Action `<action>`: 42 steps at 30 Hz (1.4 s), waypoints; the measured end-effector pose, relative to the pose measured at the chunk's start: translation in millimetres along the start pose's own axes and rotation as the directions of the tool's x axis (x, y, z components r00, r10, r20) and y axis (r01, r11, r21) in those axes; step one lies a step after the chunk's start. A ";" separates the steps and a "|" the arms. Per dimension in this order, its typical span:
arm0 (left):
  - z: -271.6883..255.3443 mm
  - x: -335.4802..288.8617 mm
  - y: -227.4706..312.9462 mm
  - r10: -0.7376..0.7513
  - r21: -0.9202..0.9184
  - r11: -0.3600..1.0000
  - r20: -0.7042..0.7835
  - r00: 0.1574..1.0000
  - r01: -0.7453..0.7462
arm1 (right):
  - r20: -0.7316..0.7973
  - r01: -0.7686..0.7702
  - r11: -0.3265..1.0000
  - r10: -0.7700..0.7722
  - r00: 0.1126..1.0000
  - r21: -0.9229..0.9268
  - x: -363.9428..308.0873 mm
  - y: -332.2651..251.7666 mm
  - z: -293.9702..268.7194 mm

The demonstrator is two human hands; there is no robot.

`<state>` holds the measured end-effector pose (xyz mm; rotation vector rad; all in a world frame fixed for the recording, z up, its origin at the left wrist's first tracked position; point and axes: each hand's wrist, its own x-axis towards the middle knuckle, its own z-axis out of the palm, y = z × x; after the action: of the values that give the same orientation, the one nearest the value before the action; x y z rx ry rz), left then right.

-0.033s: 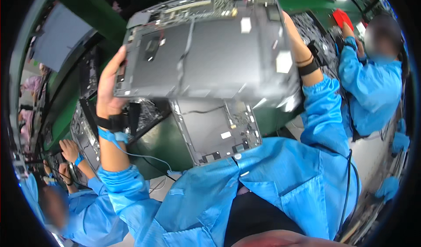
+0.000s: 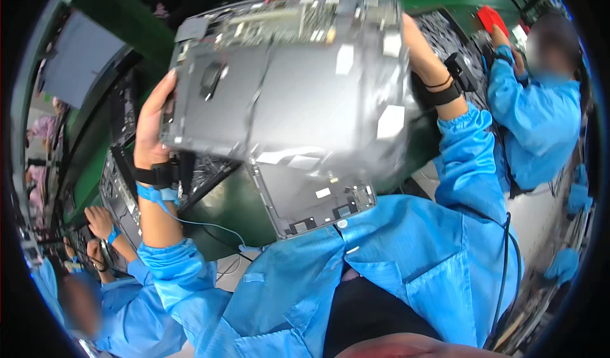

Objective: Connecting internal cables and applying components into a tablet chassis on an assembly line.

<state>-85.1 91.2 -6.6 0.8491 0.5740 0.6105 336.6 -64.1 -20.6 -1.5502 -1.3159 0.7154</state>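
Between my hands I hold up an opened laptop base [image 2: 298,97], a dark grey shell with a circuit board along its far edge. My left hand [image 2: 152,123] grips its left edge, fingers partly hidden behind it. On the right edge my right hand [image 2: 414,43] is closed, most of its fingers out of sight. White labels and a thin dark cable show on the blurred shell, and clear plastic film [image 2: 387,145] hangs at its near right corner. Below it, close to my body, lies a second laptop shell [image 2: 305,205], partly covered by the held one.
A green workbench [image 2: 225,202] lies beneath. More opened laptop parts [image 2: 124,189] are at the left; a tray of dark parts [image 2: 441,37] stands at the far right. Co-workers in blue sit on both sides, the right one holding something red [image 2: 492,20]. A blue cord [image 2: 210,226] runs from my left wrist.
The held laptop base has shifted slightly left and toward me, its face showing more fully. It covers more of the shell below. Both hands moved along with it.
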 end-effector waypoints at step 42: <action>152.9 -55.1 -88.6 0.072 0.563 -0.692 0.677 0.732 -0.452 | 0.226 0.416 0.627 -0.363 0.904 -0.658 -24.0 78.1 96.9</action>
<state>3.5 -70.0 14.6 3.2931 0.3856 0.4082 276.9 -57.5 -132.2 -1.7057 -2.0531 -0.0476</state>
